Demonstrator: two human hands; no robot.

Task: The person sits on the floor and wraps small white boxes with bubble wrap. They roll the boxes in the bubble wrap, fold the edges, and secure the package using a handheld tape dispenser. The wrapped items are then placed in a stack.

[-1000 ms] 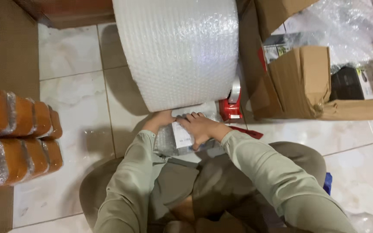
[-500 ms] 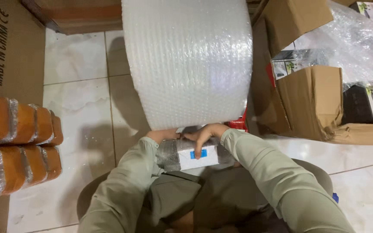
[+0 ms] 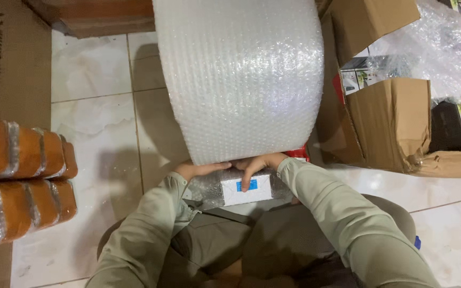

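Your right hand (image 3: 256, 166) presses its fingers flat on the white box (image 3: 246, 188), gripping nothing; your left hand (image 3: 201, 170) rests open beside it, under the roll (image 3: 241, 74).

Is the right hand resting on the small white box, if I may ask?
Yes, the right hand lies with its fingers on top of the white box.

A packing area: tiled floor (image 3: 92, 80), big bubble-wrap roll (image 3: 241, 80), cardboard boxes (image 3: 385, 122), wrapped orange parcels (image 3: 20, 181).
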